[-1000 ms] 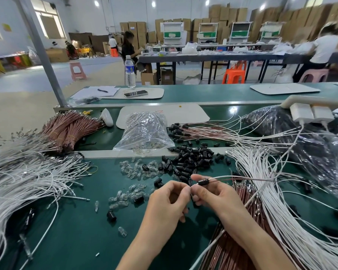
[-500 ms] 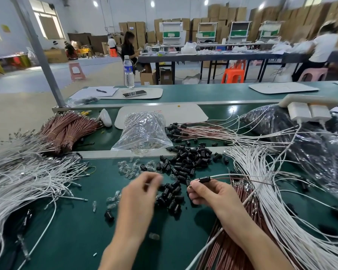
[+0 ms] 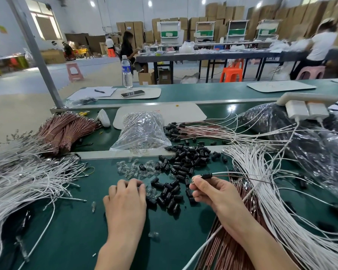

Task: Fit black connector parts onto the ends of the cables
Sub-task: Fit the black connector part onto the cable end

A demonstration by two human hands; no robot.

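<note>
Your right hand [image 3: 213, 191] pinches a cable [image 3: 232, 173] just right of the pile of black connector parts [image 3: 185, 158]; your left hand [image 3: 125, 203] rests at the pile's near-left edge.

Nearest you, left of the pile, is a bare patch of smooth green worktop [image 3: 72, 230]. Your left fingers curl down onto small clear glassy pieces [image 3: 131, 168]; you cannot tell whether they hold one. Your right thumb and fingers grip the thin cable behind a fitted black connector [image 3: 206, 175], raised above the pile's right side. Stiff copper-brown cables [image 3: 232, 250] run under that wrist. Looping white cables [image 3: 261, 172] crowd the pile's right, and a white tangle [image 3: 18, 176] hems the left. The pile itself is short glossy cylinders. Beyond it lies a crinkled clear bag [image 3: 142, 131].
</note>
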